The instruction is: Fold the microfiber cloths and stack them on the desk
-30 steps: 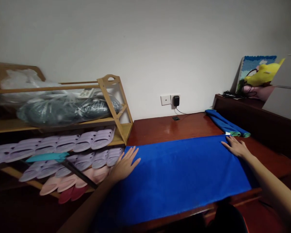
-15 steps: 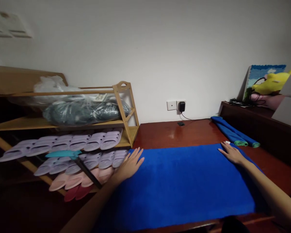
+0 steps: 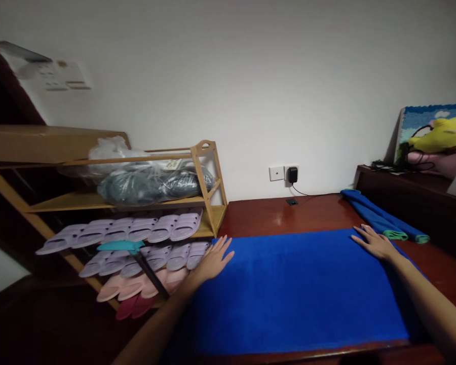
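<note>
A blue cloth [image 3: 300,289] lies spread flat over the reddish-brown wooden table [image 3: 262,215]. My left hand [image 3: 215,257] rests on its back left corner, palm down with the fingers spread. At the back right corner my right hand [image 3: 374,242] lies flat on the cloth, fingers apart. Neither hand holds anything. Just behind and to the right of my right hand are folded blue cloths [image 3: 380,218] with green edges.
To the left stands a wooden rack [image 3: 209,190] with slippers [image 3: 159,228], plastic-wrapped items [image 3: 148,185] and a cardboard box [image 3: 61,142]. A black plug [image 3: 293,175] sits in the wall socket. A yellow plush toy [image 3: 443,134] is at the far right.
The camera view has turned slightly left, so the scene appears shifted to the right. Both hands remain on the back corners of the cloth.
</note>
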### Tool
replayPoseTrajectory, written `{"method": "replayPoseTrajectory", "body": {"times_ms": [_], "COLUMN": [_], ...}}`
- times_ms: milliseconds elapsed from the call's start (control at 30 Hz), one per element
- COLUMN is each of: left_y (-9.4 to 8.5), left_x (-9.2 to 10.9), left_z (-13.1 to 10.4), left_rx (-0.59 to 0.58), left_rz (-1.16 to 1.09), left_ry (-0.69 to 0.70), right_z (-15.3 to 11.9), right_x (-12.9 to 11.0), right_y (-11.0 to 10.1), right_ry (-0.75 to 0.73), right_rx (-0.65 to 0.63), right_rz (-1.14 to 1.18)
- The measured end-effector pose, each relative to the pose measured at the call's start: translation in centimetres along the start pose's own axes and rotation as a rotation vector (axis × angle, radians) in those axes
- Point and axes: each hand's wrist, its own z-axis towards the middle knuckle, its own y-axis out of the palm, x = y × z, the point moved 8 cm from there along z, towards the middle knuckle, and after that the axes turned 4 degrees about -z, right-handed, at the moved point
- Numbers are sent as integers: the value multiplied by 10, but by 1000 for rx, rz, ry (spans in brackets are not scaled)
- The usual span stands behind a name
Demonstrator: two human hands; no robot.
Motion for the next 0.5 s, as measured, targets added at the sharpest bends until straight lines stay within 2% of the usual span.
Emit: {"method": "replayPoseTrajectory", "body": {"times_ms": [200,333,500], "left_y": [-9,-1,5], "left_x": [2,4,3], "left_z": [-4,-5,-5], "left_rx": [74,60,92], "left_rz": [54,58,52], "left_ry": [-66,-30,12], "right_z": [-2,-2,0], "right_x": [28,35,38], "right_y": [-14,-7,0], "right_ry": [2,-42,23], "right_rx": [196,113,58], "right_rz": [74,20,-64]}}
